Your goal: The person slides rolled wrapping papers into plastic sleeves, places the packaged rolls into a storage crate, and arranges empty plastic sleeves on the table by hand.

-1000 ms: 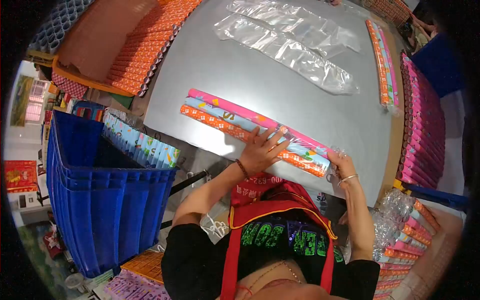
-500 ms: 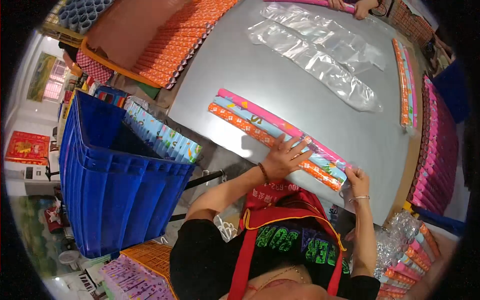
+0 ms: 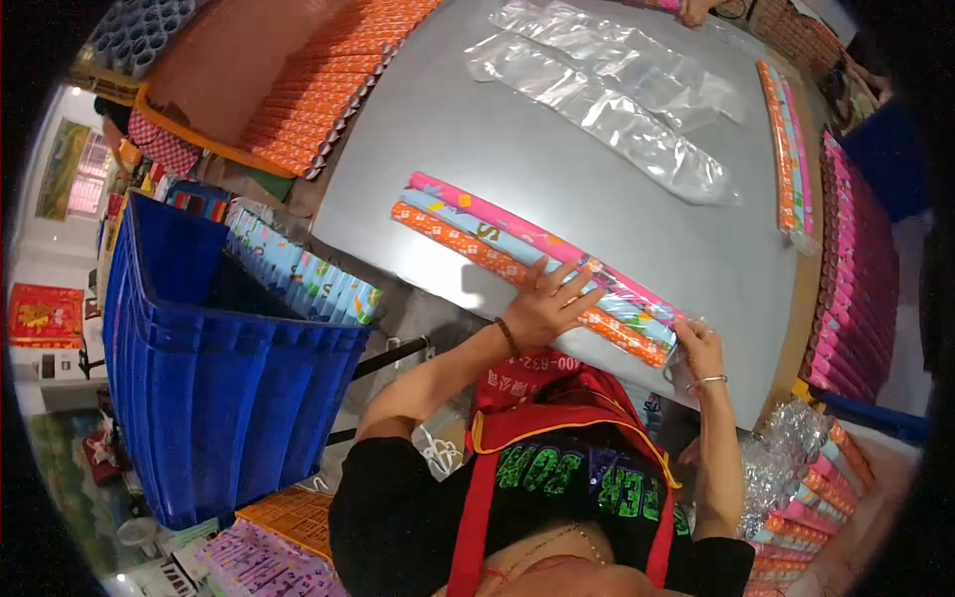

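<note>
Three wrapped rolls lie side by side near the front edge of the grey table (image 3: pixel 378 169): a pink roll (image 3: pixel 477 207), a light blue roll (image 3: pixel 460 227) and an orange roll (image 3: pixel 448 239). Clear plastic covers their right part. My left hand (image 3: pixel 549 306) rests on the rolls with its fingers spread. At their right end, my right hand (image 3: pixel 699 345) pinches the plastic between thumb and fingers. Clear plastic bags (image 3: pixel 607 109) lie flat farther back on the table.
A blue crate (image 3: pixel 229 398) stands at the left, beside light blue rolls (image 3: pixel 298 269). Orange rolls (image 3: pixel 328 90) fill a bin at the back left. Pink rolls (image 3: pixel 856 269) are stacked at the right. Another person's hand (image 3: pixel 696 10) is at the far edge.
The view has shifted. My hands stay on the rolls and the plastic with little visible change. The other person's hands and a pink roll have come into view at the far edge.
</note>
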The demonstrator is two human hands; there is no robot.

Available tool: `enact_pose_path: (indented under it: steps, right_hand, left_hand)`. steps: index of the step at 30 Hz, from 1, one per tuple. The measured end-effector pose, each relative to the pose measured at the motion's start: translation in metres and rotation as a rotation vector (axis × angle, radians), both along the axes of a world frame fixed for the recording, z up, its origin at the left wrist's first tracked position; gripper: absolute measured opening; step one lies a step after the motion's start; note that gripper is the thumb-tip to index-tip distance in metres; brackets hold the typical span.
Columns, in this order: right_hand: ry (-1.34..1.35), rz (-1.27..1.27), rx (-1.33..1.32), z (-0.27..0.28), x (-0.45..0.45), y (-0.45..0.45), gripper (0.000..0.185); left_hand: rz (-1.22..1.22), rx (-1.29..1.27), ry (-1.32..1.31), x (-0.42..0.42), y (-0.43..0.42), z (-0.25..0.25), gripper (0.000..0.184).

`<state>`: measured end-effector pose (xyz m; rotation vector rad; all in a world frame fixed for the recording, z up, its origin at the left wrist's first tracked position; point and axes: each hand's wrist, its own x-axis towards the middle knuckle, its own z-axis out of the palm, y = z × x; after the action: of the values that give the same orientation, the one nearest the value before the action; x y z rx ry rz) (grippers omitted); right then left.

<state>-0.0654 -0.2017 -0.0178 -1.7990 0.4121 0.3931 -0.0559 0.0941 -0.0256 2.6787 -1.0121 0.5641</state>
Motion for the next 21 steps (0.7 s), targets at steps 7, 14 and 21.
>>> enact_pose_path:
  steps: [7,14,21]
  right_hand:
    - [-0.054,-0.077,0.033,0.004,0.0,0.011,0.027]
    - [0.089,-0.071,0.205,-0.016,0.007,-0.004,0.025]
    - [-0.175,-0.062,-0.012,0.018,-0.015,0.013,0.028]
  left_hand:
    - [-0.001,0.003,-0.004,-0.001,-0.001,0.0,0.051]
    - [0.0,0.0,0.025,-0.002,-0.002,0.004,0.052]
    - [0.008,0.004,-0.032,0.0,-0.003,-0.01,0.051]
